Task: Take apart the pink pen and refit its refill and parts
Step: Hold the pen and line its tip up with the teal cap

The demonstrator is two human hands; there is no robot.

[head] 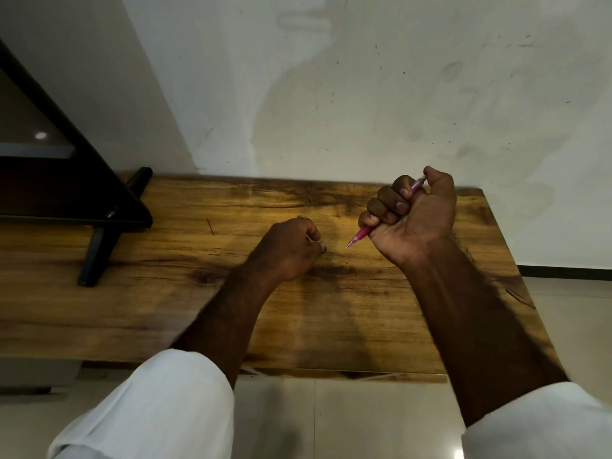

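My right hand [414,213] is closed in a fist around the pink pen [361,234], held above the wooden table [165,293]. The pen's tip points down and to the left, and its top end sticks out by my thumb. My left hand [288,250] rests on the table just left of the pen tip, fingers curled. A small teal-green piece [324,249] and a thin pale sliver show at its fingertips; what they are is too small to tell. The two hands are apart.
A dark-framed object [66,180] on a black stand occupies the table's left back corner. A stained white wall rises behind the table. The table's right and front edges drop to a tiled floor [331,419].
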